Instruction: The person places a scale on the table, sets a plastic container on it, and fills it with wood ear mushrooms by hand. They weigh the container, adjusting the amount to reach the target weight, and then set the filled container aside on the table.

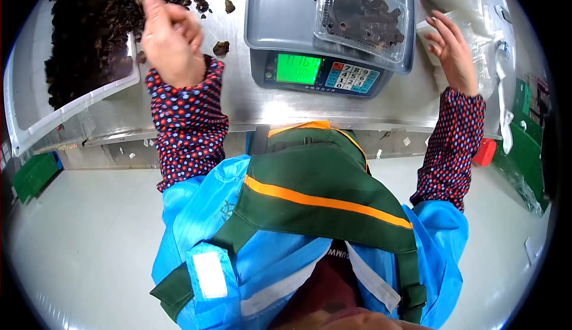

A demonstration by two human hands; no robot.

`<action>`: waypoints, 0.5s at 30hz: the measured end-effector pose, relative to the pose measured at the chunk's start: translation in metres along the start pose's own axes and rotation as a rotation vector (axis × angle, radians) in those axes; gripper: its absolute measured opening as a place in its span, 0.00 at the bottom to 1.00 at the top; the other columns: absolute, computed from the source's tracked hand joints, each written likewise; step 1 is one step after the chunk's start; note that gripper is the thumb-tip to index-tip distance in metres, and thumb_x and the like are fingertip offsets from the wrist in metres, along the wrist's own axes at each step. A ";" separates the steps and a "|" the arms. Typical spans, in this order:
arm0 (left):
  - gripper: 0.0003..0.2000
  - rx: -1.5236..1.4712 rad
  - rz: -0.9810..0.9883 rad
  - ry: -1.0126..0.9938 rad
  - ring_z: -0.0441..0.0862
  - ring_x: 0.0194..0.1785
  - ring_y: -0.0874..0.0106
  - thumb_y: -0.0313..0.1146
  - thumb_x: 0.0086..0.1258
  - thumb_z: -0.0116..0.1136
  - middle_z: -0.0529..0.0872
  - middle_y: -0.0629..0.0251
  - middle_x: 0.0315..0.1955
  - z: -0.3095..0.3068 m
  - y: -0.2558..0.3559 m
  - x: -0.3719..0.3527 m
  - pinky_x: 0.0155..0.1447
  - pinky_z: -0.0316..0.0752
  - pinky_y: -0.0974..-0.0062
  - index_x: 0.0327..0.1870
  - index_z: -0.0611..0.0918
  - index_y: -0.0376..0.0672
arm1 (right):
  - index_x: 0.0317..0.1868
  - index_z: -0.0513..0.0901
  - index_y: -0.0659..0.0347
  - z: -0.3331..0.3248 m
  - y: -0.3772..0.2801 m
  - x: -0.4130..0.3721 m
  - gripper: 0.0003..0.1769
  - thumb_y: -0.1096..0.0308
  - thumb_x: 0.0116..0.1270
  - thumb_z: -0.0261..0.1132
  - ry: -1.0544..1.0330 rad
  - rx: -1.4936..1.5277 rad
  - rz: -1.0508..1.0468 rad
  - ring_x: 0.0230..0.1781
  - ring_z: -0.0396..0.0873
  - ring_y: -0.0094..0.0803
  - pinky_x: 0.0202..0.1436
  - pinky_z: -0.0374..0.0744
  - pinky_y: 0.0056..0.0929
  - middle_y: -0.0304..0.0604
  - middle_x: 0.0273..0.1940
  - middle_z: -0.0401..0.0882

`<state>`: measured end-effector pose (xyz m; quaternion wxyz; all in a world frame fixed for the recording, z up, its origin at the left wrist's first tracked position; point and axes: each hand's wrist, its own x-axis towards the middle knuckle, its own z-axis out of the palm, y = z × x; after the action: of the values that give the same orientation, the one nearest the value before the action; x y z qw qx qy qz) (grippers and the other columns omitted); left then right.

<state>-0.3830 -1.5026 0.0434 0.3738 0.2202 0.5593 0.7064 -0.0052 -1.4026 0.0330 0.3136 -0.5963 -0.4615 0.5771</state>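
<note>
The left hand [171, 41] is curled beside dark pieces [77, 50]; whether anything is pinched cannot be told. A filled clear box [364, 17] is set on the scale [281, 14], the right hand [451, 50] loosely spread nearby.

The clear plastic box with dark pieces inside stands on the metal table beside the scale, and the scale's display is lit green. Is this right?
Not quite: the head view shows the clear plastic box with dark pieces on the scale's grey tray, not on the metal table. The display is lit green.
</note>
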 end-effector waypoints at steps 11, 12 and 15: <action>0.23 0.437 -0.256 -0.713 0.77 0.40 0.74 0.34 0.65 0.57 0.73 0.62 0.42 0.073 -0.113 0.002 0.37 0.77 0.76 0.57 0.66 0.33 | 0.33 0.72 0.58 0.012 -0.007 0.072 0.21 0.54 0.50 0.72 -0.301 -0.284 0.215 0.28 0.72 0.20 0.28 0.77 0.23 0.34 0.30 0.72; 0.21 0.291 -0.376 -0.637 0.77 0.43 0.74 0.33 0.66 0.55 0.72 0.63 0.43 0.080 -0.101 0.010 0.40 0.78 0.75 0.56 0.67 0.33 | 0.32 0.72 0.57 0.011 -0.012 0.074 0.19 0.56 0.51 0.72 -0.304 -0.168 0.246 0.25 0.71 0.18 0.28 0.78 0.24 0.33 0.29 0.72; 0.16 0.028 -0.246 -0.433 0.77 0.44 0.73 0.30 0.68 0.52 0.73 0.64 0.44 0.099 -0.083 0.045 0.46 0.77 0.74 0.54 0.70 0.36 | 0.36 0.73 0.57 0.000 -0.031 0.108 0.12 0.64 0.57 0.67 -0.351 0.273 0.255 0.23 0.72 0.14 0.32 0.80 0.26 0.29 0.30 0.75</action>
<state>-0.3155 -1.3981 -0.0132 0.5650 0.3021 0.4985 0.5839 -0.0206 -1.2921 0.0179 0.2309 -0.4924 -0.3480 0.7636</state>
